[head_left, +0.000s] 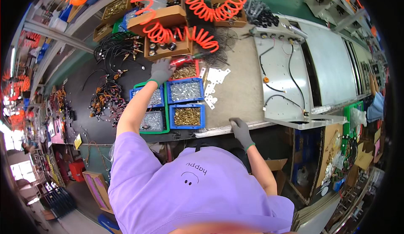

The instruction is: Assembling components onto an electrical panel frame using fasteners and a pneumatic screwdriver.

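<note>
My left hand (pixel 161 71), in a grey glove, reaches over the parts bins with its fingers closed at the near end of a red air screwdriver (pixel 183 60). Just below the tool lies a red bin of brass-coloured screws (pixel 184 71). Blue bins with silver fasteners (pixel 185 90) and brass-coloured screws (pixel 187 116) stand nearer to me. My right hand (pixel 240 132), gloved too, hangs at the bench's front edge, fingers loosely extended and holding nothing visible. White flat brackets (pixel 215 80) lie right of the bins.
Orange coiled hoses (pixel 198 2) hang over the bench. Cardboard boxes (pixel 168 49) stand behind the bins; black cables (pixel 115 49) and wire harnesses (pixel 105 99) spread at left. A metal panel with wiring (pixel 282 78) lies at right. Another person's arm (pixel 373 84) shows at far right.
</note>
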### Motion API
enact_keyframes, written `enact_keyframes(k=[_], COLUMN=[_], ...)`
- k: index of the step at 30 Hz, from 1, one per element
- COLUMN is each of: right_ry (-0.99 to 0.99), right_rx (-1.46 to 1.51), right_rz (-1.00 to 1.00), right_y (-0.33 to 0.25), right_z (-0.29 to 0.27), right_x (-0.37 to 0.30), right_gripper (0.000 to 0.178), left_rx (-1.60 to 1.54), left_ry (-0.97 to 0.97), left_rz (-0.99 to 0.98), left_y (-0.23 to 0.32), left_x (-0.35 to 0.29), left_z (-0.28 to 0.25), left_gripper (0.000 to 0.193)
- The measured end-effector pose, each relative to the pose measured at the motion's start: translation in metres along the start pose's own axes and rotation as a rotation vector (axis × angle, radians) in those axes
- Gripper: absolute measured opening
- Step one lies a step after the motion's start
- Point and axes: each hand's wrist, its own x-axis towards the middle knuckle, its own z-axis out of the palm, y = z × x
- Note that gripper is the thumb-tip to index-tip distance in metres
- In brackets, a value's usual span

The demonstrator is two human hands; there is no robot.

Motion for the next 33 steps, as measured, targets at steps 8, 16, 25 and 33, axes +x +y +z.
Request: enact_keyframes(k=[8, 16, 25, 33], right_ry=[-0.146, -0.482, -0.742, -0.945], right_rx=[-0.054, -0.164, -0.278, -0.351], right_rz=[-0.245, -0.408, -0.525, -0.564], right_y=[-0.141, -0.207, -0.232, -0.230], right_z=[0.058, 0.149, 0.197, 0.221], right_x=[0.089, 0.112, 0.077, 0.025], right_gripper=[0.027, 0.026, 0.026, 0.026], left_rx=[-0.424, -0.708, -0.765, -0.921], left_ry=[0.306, 0.311, 0.577, 0.656], left_rz=[0.093, -0.120, -0.681, -1.032], left_y=[-0.085, -0.169, -0.185, -0.153], left_x=[-0.017, -0.130, -0.334, -0.460], left_z=[-0.036, -0.077, -0.037, 0.041], left_gripper=[0.024, 0.024, 0.019, 0.021])
